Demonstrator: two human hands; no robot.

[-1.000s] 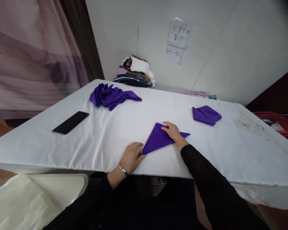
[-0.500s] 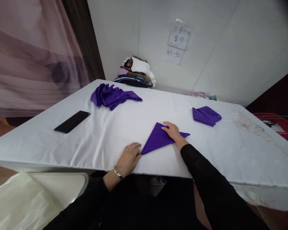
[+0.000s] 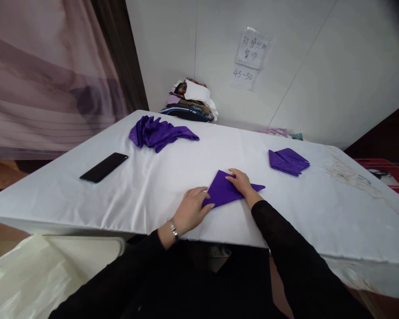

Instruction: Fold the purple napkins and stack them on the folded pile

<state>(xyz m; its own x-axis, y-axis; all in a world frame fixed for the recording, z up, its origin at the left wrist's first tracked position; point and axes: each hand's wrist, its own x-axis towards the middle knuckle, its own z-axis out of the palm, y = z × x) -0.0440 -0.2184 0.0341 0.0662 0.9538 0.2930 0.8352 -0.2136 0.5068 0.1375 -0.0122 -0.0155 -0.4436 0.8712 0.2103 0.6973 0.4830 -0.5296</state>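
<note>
A purple cloth napkin (image 3: 221,191), folded to a triangle, lies flat on the white-covered table (image 3: 232,230) in front of me. My left hand (image 3: 193,208) is on its left corner, thumb at the lower edge and fingers at the upper one, hiding the tip. With thumb and fingers, my right hand (image 3: 241,182) holds the napkin near its top right edge, and a narrow point sticks out past the wrist. Farther right sits another folded purple napkin (image 3: 287,161). A crumpled heap of purple cloth (image 3: 161,134) lies at the back left.
A black phone (image 3: 104,167) lies on the table's left side. Behind the far edge rises a stack of folded clothes (image 3: 193,99) by the wall, under handwritten paper signs (image 3: 252,48). A white chair (image 3: 86,252) stands at the front left, a red basket (image 3: 382,170) beyond the right end.
My left hand has slid right and slightly up, from beside the napkin's left tip to over that corner. My right hand stays in the same place on the napkin.
</note>
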